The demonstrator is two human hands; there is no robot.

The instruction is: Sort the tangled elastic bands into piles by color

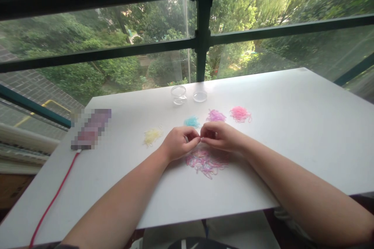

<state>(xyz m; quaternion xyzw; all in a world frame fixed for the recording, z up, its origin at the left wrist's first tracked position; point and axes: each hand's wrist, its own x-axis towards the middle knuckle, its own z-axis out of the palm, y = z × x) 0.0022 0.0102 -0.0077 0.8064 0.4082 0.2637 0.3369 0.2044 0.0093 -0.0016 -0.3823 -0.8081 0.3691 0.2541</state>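
Note:
My left hand (181, 142) and my right hand (219, 136) meet fingertip to fingertip over the table, both pinched closed. Whatever lies between the fingertips is too small to make out. Just below them is a loose pile of mixed pink, purple and pale rubber bands (207, 165). Behind the hands sit single-colour heaps: a blue heap (191, 121), a purple heap (216, 115) partly covered by my right hand, and a pink heap (240, 113) farther right. A yellow heap (152, 137) lies left of my left hand.
A clear round container (178, 95) stands near the table's back edge, with a clear lid (200, 97) beside it. A blurred-out phone-like object (92, 129) with a red cable (55, 196) lies on the left of the white table (306, 132). Windows border the back.

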